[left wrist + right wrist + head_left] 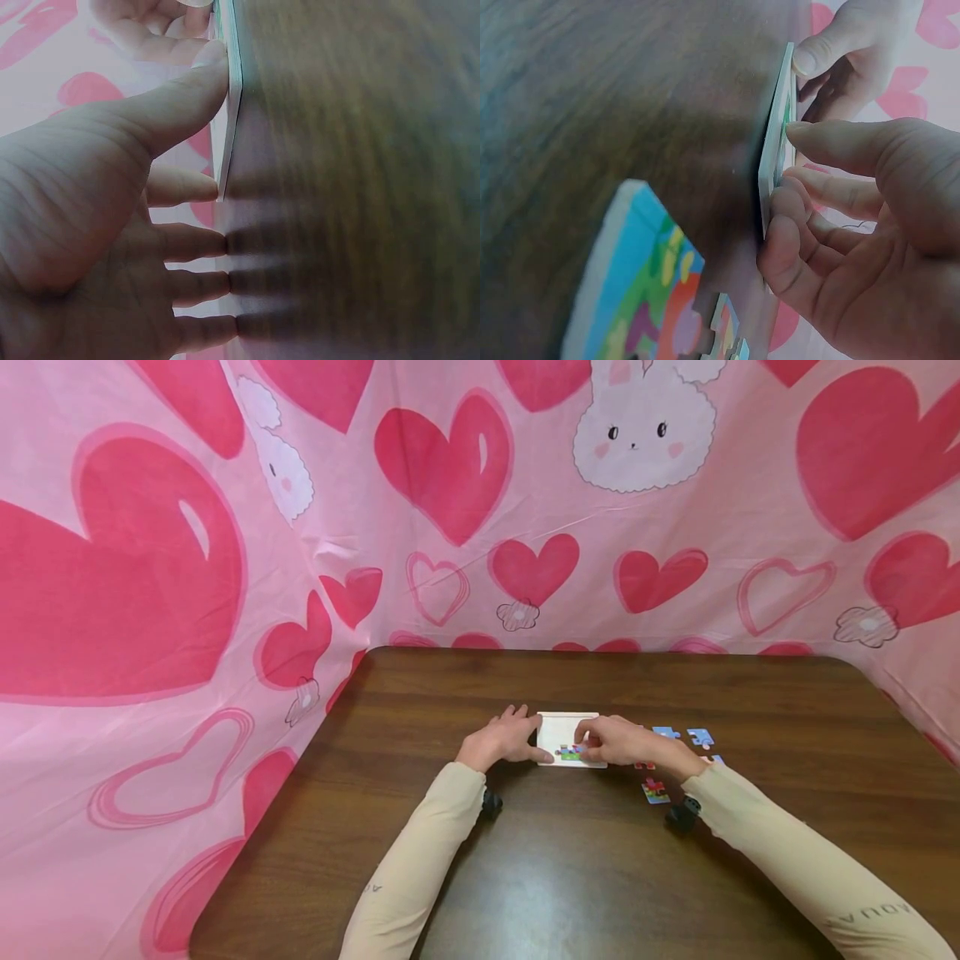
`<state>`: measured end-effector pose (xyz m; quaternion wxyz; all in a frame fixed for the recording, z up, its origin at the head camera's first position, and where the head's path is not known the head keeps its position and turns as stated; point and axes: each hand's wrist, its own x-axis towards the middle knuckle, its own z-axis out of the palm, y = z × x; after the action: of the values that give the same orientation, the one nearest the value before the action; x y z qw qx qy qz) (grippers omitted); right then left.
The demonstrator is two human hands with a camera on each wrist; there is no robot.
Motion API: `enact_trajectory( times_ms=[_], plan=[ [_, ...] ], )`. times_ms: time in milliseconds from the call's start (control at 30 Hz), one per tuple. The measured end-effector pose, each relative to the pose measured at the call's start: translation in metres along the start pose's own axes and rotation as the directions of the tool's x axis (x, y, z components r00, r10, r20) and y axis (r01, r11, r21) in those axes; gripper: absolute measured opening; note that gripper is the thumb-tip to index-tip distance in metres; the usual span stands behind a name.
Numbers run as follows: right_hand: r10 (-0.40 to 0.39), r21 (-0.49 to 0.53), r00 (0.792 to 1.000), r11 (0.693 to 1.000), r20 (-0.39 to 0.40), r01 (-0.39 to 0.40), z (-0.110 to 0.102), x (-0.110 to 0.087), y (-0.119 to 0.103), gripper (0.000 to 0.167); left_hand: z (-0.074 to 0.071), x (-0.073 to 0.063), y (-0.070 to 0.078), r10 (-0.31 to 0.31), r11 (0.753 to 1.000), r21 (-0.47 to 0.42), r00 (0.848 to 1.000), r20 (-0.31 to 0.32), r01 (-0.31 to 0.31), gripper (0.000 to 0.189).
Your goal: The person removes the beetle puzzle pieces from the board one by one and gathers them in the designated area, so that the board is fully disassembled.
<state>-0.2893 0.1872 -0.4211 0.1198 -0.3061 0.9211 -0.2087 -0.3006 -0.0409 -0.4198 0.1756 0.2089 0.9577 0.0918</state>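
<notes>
A small white puzzle tray [557, 727] lies flat on the table, with joined jigsaw pieces [568, 755] along its near edge. My left hand [506, 739] steadies the tray's left side, its thumb on the near corner. In the left wrist view the other fingers [196, 241] are spread, fairly straight, with their tips on the table. My right hand [622, 742] reaches over the tray's right part. Thumb and curled fingers pinch a jigsaw piece [786, 142] low in the tray, mostly hidden by the fingers.
Loose jigsaw pieces lie right of the tray: a blue one [700, 737], another blue one [664, 732] and a red-and-green one [656, 792]. More are partly hidden under the right forearm. The brown table [570, 860] meets a pink heart-printed cloth [450, 585] behind and at the sides.
</notes>
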Motion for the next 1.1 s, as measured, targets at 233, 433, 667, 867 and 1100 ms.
enact_trajectory(
  times_ms=[233, 433, 667, 867, 1100],
  plan=[
    [0.004, -0.021, 1.000, 1.000, -0.018, -0.004, 0.0015, 0.0021, -0.0016, 0.014, -0.0004, 0.0011, 0.0004, 0.006, 1.000, 0.011, 1.000, -0.002, -0.006, 0.086],
    [0.008, -0.019, 0.999, 1.000, -0.032, -0.008, 0.0037, 0.0037, -0.0032, 0.012, -0.0004, 0.0008, -0.0007, 0.008, 1.000, 0.002, 1.000, 0.004, -0.008, 0.086],
    [0.014, -0.020, 0.999, 1.000, -0.035, -0.015, 0.0043, 0.0053, -0.0048, 0.012, -0.0009, 0.0005, -0.0011, 0.015, 1.000, -0.005, 1.000, 0.002, -0.015, 0.086],
    [0.013, 0.004, 0.999, 1.000, -0.041, -0.013, 0.0040, 0.0036, -0.0045, 0.012, -0.0008, 0.0008, -0.0011, 0.011, 1.000, -0.001, 1.000, 0.003, -0.011, 0.085],
    [0.009, 0.002, 0.999, 1.000, -0.049, -0.009, 0.0044, 0.0025, -0.0054, 0.014, 0.0002, 0.0008, -0.0003, 0.014, 1.000, 0.012, 1.000, -0.006, -0.014, 0.085]
  ],
)
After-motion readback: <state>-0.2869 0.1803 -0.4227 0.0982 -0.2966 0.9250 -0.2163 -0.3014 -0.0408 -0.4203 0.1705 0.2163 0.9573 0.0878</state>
